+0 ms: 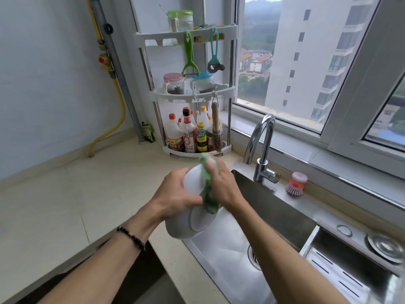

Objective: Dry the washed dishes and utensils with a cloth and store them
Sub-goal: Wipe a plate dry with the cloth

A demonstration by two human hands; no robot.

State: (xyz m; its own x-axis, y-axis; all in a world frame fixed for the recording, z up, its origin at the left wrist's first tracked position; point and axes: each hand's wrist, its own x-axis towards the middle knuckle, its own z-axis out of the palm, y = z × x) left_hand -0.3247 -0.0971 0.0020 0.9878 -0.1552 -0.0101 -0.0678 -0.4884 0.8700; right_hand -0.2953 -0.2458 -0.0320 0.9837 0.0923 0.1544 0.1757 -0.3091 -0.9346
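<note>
My left hand [175, 194] grips a small white bowl [194, 179] above the sink's left edge. My right hand [221, 183] presses a green cloth [209, 194] against that bowl, fingers curled over the cloth. Directly below them a larger white bowl [186, 224] shows on its side at the sink's left rim. What holds the larger bowl is hidden by my hands.
A steel sink [219, 255] lies below, with a tap [263, 145] behind it and a pink dish brush [295, 184] on the ledge. A white corner rack [192, 93] of bottles and jars stands behind. The beige counter [76, 194] stretches left. A drain tray [350, 270] sits right.
</note>
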